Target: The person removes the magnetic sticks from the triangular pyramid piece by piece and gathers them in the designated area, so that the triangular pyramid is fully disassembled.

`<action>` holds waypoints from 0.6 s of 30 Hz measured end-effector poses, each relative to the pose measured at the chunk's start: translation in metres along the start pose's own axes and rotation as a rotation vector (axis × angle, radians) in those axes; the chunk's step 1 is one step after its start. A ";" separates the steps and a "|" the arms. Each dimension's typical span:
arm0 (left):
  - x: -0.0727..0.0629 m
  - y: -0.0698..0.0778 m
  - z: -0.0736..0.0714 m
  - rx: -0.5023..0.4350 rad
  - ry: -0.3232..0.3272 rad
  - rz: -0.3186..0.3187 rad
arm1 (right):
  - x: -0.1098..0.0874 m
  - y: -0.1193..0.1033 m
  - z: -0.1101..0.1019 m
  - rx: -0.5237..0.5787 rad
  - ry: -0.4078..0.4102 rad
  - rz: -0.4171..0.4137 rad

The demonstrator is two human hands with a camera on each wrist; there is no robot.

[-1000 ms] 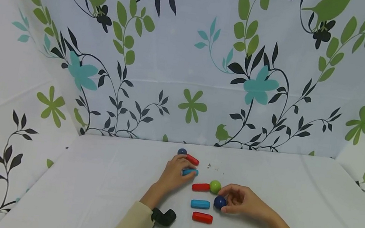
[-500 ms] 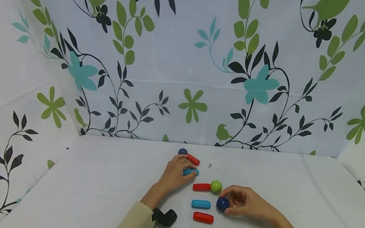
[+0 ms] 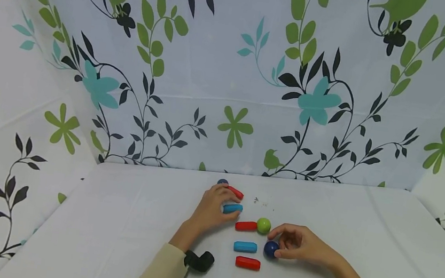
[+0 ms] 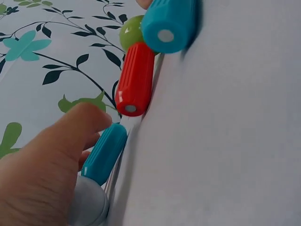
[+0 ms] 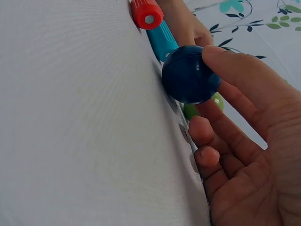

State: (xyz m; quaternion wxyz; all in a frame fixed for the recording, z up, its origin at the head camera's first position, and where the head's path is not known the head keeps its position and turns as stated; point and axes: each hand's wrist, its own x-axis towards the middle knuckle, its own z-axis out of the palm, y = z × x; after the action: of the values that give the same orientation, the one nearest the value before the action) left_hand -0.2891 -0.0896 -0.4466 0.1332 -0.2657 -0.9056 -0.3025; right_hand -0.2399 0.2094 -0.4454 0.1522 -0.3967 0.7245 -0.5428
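In the head view my left hand [image 3: 213,206] curves loosely around a light-blue magnetic stick [image 3: 232,208]. The left wrist view shows the thumb raised slightly off that stick [image 4: 104,153], whose near end meets a grey ball [image 4: 88,201]. My right hand [image 3: 303,244] pinches a dark-blue ball [image 3: 270,249], the thumb on its near side and the index finger behind it in the right wrist view. Left of that ball lies another blue stick [image 3: 245,246]. A red stick [image 3: 246,226] touches a green ball [image 3: 263,226] between the hands.
Closest to me lies another red stick [image 3: 247,263]. Beyond the left hand, a red stick [image 3: 235,192] sits against a blue-grey ball [image 3: 222,182]. All rest on a white-covered table [image 3: 130,221], with a leaf-patterned cloth [image 3: 197,73] hanging behind.
The left fingers have spread a little, showing more of the light-blue stick. The right hand has drawn the dark-blue ball slightly right, away from the stick beside it.
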 end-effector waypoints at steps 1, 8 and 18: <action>0.000 -0.002 -0.001 -0.003 0.007 0.016 | 0.000 0.000 0.000 0.004 -0.001 -0.002; -0.005 -0.021 -0.008 -0.023 0.077 0.016 | 0.000 0.000 0.000 0.059 -0.022 -0.042; -0.006 -0.030 -0.014 -0.227 -0.086 -0.076 | -0.002 0.001 -0.005 0.011 0.003 -0.081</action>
State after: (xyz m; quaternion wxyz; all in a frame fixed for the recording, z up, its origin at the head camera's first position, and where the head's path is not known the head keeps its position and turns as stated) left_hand -0.2996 -0.1206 -0.4527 0.0516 -0.2575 -0.8798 -0.3961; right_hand -0.2419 0.2146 -0.4447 0.1310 -0.4240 0.7050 -0.5532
